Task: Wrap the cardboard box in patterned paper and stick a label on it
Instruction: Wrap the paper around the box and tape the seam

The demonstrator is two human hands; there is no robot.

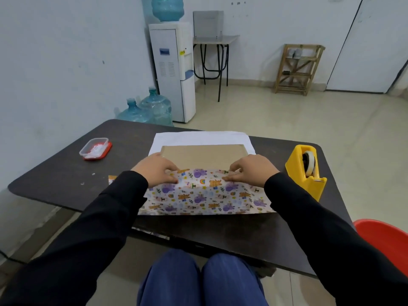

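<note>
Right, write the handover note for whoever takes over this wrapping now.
Left hand and right hand both pinch the near flap of the patterned paper onto the cardboard box.
The box lies on the paper; the far flap lies flat, white side up.
Done: near flap brought over the box's front edge.
Left: far flap, tape, ends, label. Yellow tape dispenser stands on the right.

Setting: plain office or staff back room. Bare white walls [66, 51]; pale tiled floor [287, 120]; white door [371, 45] at far right; floor-standing water dispenser [174, 69] with a blue bottle [167, 7] on top; two spare water bottles [150, 109] on the floor beside it; small metal-legged desk [217, 39]; bare wooden rack [298, 69]; dark work table [66, 173] with a yellow tape dispenser [306, 171] at its right edge.
</note>
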